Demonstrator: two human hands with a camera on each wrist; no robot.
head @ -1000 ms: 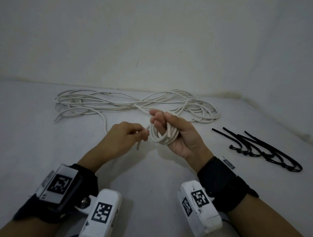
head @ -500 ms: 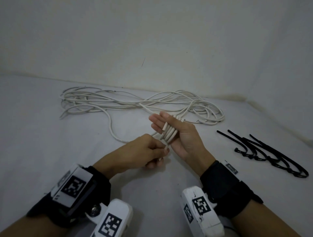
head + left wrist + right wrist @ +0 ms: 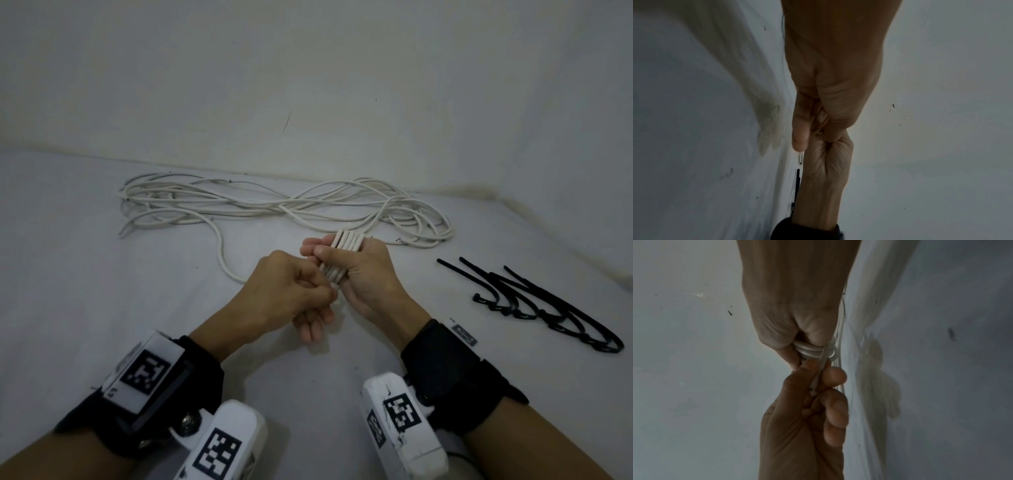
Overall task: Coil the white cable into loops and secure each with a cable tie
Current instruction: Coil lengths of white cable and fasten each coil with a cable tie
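In the lower middle of the head view your left hand (image 3: 291, 294) is pinching the free end of the white cable (image 3: 344, 255) between curled fingers, and the right wrist view is showing that strand running into its grip. Just beside it, touching, your right hand (image 3: 368, 274) is closing its thumb over several turns of the cable that are wrapping around its fingers.

The cable is looking light and soft to bend, but a little springy, so I think the loops are wanting to open when you are loosening the thumb. Its skin seems smooth, so you are better holding across all turns together, at the middle of the bundle, and not at one strand.

At the middle right of the frame the black cable ties (image 3: 534, 301) are lying on the white worktop (image 3: 102, 308), well apart from your hands; nothing is standing between. Farther, in the upper middle, the rest of the cable is lying in a loose pile near the wall (image 3: 308, 68), and one strand is curving from it toward your hands; it may be catching in the pile when you are pulling.
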